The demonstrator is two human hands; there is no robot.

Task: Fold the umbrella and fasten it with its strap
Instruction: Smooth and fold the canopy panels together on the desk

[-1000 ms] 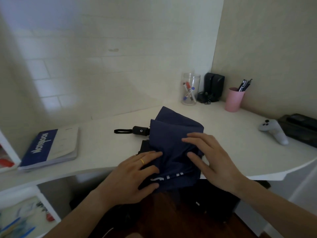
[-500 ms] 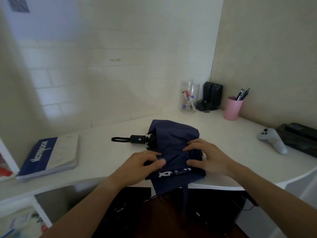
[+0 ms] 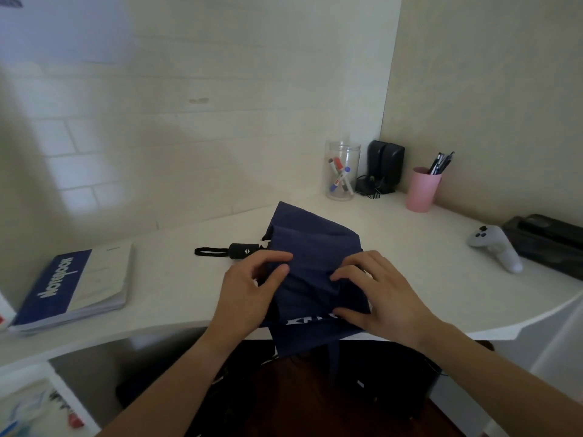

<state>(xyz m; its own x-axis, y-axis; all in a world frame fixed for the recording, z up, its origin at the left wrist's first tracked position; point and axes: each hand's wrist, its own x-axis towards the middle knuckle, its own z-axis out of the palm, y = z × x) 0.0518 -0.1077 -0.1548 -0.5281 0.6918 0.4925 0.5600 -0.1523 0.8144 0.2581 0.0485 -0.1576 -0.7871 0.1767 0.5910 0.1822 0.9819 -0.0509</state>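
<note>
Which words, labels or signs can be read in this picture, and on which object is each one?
"Notebook": white letters on the blue cover of the notebook, at the desk's left.
White letters on the navy umbrella canopy, near the desk edge: creased and partly hidden, not readable.
White diamond mark on the black umbrella handle: a logo, no text.

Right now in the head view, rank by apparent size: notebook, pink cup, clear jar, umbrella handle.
1. notebook, largest, though nearer the camera.
2. clear jar and pink cup: too alike to rank.
3. umbrella handle, smallest.
</note>
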